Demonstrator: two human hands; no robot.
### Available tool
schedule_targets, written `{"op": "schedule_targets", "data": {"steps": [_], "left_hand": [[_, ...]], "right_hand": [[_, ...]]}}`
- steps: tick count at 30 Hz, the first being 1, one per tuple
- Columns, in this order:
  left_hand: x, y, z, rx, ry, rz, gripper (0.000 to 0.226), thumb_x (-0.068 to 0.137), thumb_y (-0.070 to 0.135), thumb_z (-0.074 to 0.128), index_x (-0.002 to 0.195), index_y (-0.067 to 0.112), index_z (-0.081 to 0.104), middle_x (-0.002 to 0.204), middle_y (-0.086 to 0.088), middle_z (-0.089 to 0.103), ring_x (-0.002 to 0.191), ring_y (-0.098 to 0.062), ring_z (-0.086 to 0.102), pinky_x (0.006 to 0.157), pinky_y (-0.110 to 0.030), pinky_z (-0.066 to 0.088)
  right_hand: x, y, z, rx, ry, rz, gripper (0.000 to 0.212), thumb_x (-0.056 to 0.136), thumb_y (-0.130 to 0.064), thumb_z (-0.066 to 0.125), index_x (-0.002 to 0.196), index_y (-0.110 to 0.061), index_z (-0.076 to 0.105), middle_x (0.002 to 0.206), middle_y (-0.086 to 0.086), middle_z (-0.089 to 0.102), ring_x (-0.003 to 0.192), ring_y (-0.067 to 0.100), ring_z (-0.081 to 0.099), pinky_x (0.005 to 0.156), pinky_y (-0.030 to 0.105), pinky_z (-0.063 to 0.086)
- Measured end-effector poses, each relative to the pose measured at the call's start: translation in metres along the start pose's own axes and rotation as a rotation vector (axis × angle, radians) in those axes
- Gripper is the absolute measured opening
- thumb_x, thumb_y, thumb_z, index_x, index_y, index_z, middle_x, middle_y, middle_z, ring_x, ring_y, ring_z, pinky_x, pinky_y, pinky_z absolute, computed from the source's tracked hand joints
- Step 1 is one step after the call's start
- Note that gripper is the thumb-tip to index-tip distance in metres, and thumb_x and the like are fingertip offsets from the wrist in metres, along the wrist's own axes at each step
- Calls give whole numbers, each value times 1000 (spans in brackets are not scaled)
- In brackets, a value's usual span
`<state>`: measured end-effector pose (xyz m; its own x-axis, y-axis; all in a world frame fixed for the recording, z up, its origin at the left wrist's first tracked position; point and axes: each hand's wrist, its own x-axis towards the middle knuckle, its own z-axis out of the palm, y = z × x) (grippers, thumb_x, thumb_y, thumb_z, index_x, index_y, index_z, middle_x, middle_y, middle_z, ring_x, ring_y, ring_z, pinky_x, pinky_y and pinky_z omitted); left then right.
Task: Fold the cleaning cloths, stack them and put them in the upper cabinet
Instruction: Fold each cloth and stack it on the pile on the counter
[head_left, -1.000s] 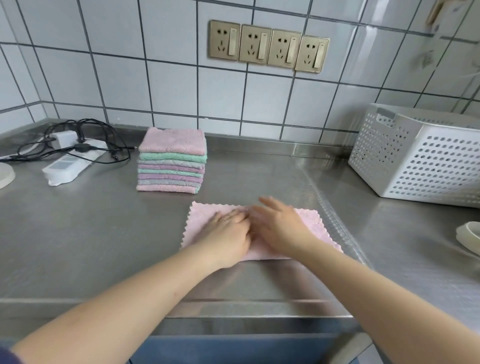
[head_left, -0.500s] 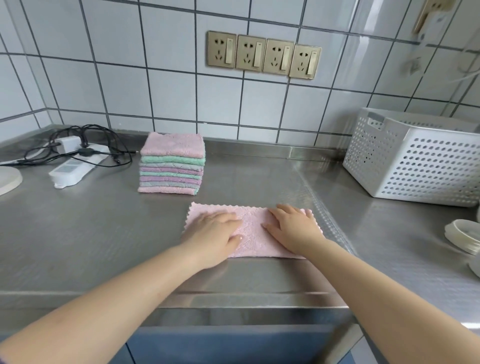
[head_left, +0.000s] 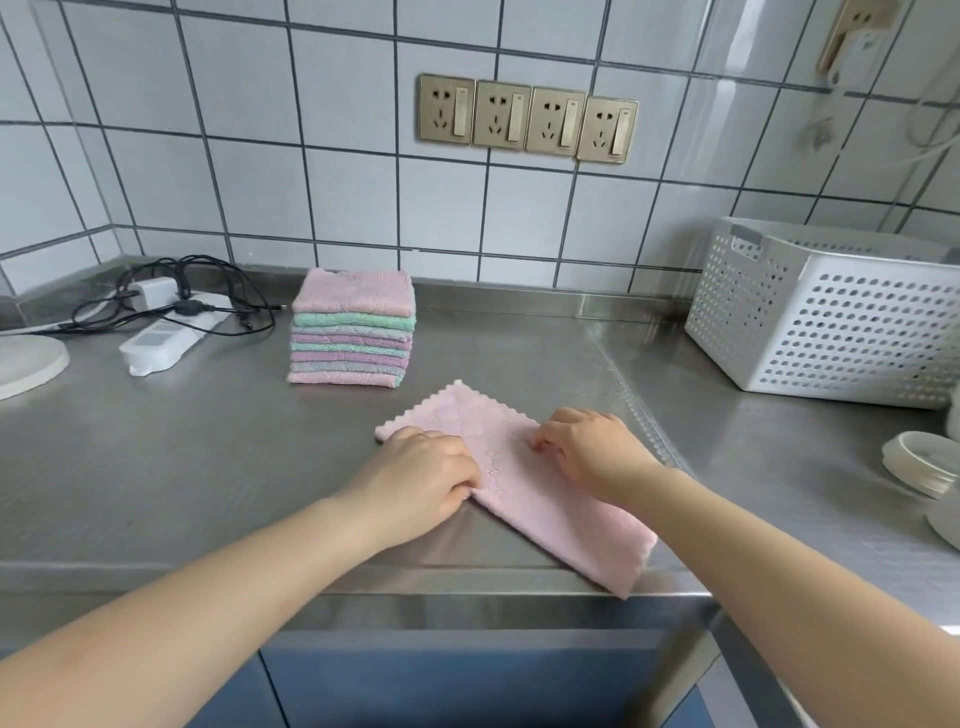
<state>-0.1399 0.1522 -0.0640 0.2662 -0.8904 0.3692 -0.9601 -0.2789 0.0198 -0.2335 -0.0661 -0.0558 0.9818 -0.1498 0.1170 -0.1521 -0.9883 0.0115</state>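
A pink cleaning cloth (head_left: 524, 488), folded into a long strip, lies at an angle on the steel counter (head_left: 182, 467), its near end at the counter's front edge. My left hand (head_left: 421, 478) grips the cloth's left edge with curled fingers. My right hand (head_left: 587, 447) pinches the cloth's right edge near the far end. Behind them a neat stack of folded cloths (head_left: 353, 330) in pink, green and purple stands near the wall. No cabinet is in view.
A white perforated basket (head_left: 831, 317) stands at the back right. White lids or dishes (head_left: 919, 462) lie at the right edge. A power strip with tangled black cables (head_left: 166, 322) and a white round object (head_left: 26, 364) sit at the left. Wall sockets (head_left: 527, 119) above.
The cloth has turned from lying crosswise to lying at an angle, its near end now at the counter's edge. Both hands went from pressing flat on it to gripping its edges.
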Motion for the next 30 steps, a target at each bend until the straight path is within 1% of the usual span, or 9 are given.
{"op": "schedule_targets", "data": {"steps": [4,8,11,14,16,20,24,27,30], "left_hand": [[-6,-7,-3,16,34,-23,11,63,30,62,71,34,70,74,18,67,70,-7,66,68,-26,50],[-6,-11,-5,-47,-52,-90,14,81,20,63,89,28,71,98,13,69,93,-14,64,85,-28,41],[-9,-12,-6,-125,-57,-69,16,85,17,61,97,22,70,107,9,68,100,-17,62,88,-25,40],[-18,-10,-8,-148,-152,-28,26,87,24,58,111,27,66,125,13,60,120,-5,50,106,-27,29],[-28,-5,-13,-192,-253,-4,41,83,40,46,122,33,59,137,19,48,128,9,33,115,-30,18],[-51,14,-26,-206,-463,91,65,77,47,31,141,36,35,147,26,14,134,16,7,116,-19,-3],[-63,27,-24,-73,-485,115,65,85,35,38,146,36,17,149,21,-4,139,7,-2,115,-21,-9],[-65,35,-15,-94,-275,98,62,81,35,22,141,31,37,151,11,24,140,-2,22,117,-29,1],[-59,41,-19,-298,-210,-34,64,73,39,21,124,28,59,133,10,56,126,-2,47,117,-23,10]], "right_hand": [[-26,-1,-5,-28,-2,-34,30,97,-23,38,115,-29,62,113,-4,59,103,23,57,88,32,42],[-52,-12,-19,-26,-37,-76,29,95,-21,41,111,-26,65,109,-5,61,100,20,58,86,28,41],[-67,-19,-26,6,-72,-120,30,95,-20,43,114,-25,66,111,-5,61,100,18,58,82,23,38],[-83,-13,-23,7,-37,-208,34,92,-18,46,121,-24,64,113,0,61,101,21,58,79,22,37],[-96,-5,-18,3,-46,-248,41,88,-19,46,125,-25,61,122,1,60,107,22,58,87,23,38],[-122,1,-18,168,-94,-222,51,88,-12,51,135,-33,49,146,-8,40,133,10,38,110,20,26],[-140,-3,-14,141,-155,-239,67,82,-23,57,143,-36,33,148,-22,18,137,-5,12,115,17,7],[-141,-8,-6,109,-69,-238,63,82,-24,60,141,-35,39,149,-19,26,136,-5,14,118,28,8],[-139,-16,-6,271,53,-181,38,85,-18,59,122,-27,62,132,-12,56,129,0,42,117,32,16]]}}
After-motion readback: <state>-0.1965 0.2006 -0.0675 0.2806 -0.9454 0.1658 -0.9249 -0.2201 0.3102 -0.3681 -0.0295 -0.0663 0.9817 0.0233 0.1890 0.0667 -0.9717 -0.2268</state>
